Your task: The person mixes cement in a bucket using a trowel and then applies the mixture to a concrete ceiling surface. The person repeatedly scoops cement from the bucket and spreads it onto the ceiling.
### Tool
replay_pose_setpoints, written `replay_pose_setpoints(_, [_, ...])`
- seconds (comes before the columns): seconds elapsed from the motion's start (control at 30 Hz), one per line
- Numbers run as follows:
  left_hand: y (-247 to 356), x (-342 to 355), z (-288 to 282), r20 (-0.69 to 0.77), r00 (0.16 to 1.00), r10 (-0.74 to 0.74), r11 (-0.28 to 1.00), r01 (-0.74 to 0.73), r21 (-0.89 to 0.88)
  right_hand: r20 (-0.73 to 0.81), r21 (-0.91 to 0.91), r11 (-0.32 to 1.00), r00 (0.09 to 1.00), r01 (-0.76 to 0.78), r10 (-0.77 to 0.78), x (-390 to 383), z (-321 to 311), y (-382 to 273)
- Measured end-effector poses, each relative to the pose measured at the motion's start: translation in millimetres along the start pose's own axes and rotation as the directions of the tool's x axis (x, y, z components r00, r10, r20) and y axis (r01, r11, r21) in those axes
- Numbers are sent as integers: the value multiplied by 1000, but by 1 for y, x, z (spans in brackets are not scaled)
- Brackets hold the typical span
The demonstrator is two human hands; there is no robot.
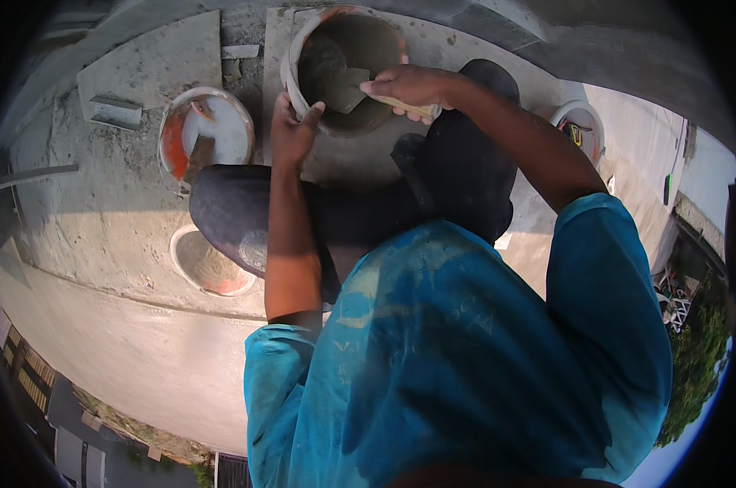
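Observation:
A round pale-rimmed bucket (293, 58) stands ahead of me, its inside coated grey. My left hand (296, 130) grips its near left rim, thumb on the edge. In my right hand (412, 84) is a trowel (348, 90) with a light handle, held at the bucket's right side. The trowel's broad flat grey blade lies over the bucket's mouth, pointing inward. How deep the grey material in the bucket is, I cannot tell.
At the left stands a bucket (169, 154) with whitish contents and a wooden piece leaning out. A tilted bucket (179, 259) lies nearer. On the right is a bucket of tools (597, 124). An angled metal piece (116, 113) lies on the concrete floor (99, 183).

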State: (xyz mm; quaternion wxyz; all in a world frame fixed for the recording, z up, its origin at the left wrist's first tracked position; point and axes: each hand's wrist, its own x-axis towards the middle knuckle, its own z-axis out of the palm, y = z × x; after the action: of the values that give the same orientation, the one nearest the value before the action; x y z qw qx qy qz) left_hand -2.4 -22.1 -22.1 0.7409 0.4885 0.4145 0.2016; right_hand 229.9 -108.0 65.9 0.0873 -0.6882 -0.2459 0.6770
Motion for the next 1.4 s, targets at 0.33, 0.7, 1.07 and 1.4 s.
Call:
replay_pose_setpoints(0.33, [24, 4, 1, -3, 996, -94, 995, 94, 14, -121, -966, 257, 818, 34, -562, -16, 23, -14])
replay_pose_setpoints(0.7, [25, 5, 4, -41, 998, -56, 996, 53, -68, -185, -950, 312, 860, -32, -476, 0, 46, -7])
replay_pose_setpoints(1.07, [36, 10, 4, 26, 992, -121, 990, 119, 70, -231, -973, 146, 751, -180, -618, 41, 73, 5])
replay_pose_setpoints(1.4, [25, 12, 7, 0, 998, -56, 998, 56, 14, -326, -928, 344, 759, -144, -563, 30, 24, -9])
